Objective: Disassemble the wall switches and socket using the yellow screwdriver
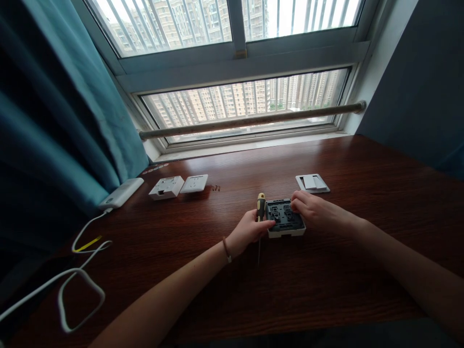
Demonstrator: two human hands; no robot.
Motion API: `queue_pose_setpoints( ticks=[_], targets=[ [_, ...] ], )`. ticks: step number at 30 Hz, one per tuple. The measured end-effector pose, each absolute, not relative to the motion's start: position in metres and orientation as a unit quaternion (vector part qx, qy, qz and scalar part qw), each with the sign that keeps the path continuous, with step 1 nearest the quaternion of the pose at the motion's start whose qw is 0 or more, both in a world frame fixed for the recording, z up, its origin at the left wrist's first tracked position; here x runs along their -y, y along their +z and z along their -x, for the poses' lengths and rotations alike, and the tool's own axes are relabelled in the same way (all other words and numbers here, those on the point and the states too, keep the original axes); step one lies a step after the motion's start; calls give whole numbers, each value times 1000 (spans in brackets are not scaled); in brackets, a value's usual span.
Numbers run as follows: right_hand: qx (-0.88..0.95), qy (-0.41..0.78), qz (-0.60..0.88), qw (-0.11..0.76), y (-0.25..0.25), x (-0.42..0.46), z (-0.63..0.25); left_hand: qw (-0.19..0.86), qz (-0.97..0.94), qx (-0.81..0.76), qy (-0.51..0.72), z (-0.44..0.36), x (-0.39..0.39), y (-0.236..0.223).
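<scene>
Our left hand (251, 226) is closed around a screwdriver (261, 207), its shaft toward the near edge, thumb on a switch box (284, 220) near the middle of the worktop (163, 232). Our right hand (306, 208) touches the box's far right corner; whether it pinches, we cannot tell. Bare wood separates box and near edge; toward the far edge lies a white switch plate (312, 183), its markings too small to read.
</scene>
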State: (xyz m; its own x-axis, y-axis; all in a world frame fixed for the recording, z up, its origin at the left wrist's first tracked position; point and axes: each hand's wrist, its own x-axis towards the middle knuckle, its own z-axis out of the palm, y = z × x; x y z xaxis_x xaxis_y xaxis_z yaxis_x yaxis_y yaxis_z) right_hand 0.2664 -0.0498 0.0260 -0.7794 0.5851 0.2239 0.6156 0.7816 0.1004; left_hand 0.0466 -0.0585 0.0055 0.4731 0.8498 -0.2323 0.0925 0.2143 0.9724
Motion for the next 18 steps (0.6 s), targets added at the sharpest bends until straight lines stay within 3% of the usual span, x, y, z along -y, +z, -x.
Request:
queue_pose_setpoints(
  ticks=[7, 12, 16, 18],
  targets=[
    [937, -17, 323, 132, 27, 51, -267, 643, -560, -438, 284, -49, 63, 7],
    [898, 156, 350, 217, 32, 45, -275, 654, -525, -410, 357, -43, 58, 13],
    [821, 287, 370, 326, 26, 37, -285, 654, -520, -326, 443, -35, 39, 46],
    [792, 365, 360, 331, 18, 36, -288, 660, -552, -263, 436, -34, 30, 67]
  ],
)
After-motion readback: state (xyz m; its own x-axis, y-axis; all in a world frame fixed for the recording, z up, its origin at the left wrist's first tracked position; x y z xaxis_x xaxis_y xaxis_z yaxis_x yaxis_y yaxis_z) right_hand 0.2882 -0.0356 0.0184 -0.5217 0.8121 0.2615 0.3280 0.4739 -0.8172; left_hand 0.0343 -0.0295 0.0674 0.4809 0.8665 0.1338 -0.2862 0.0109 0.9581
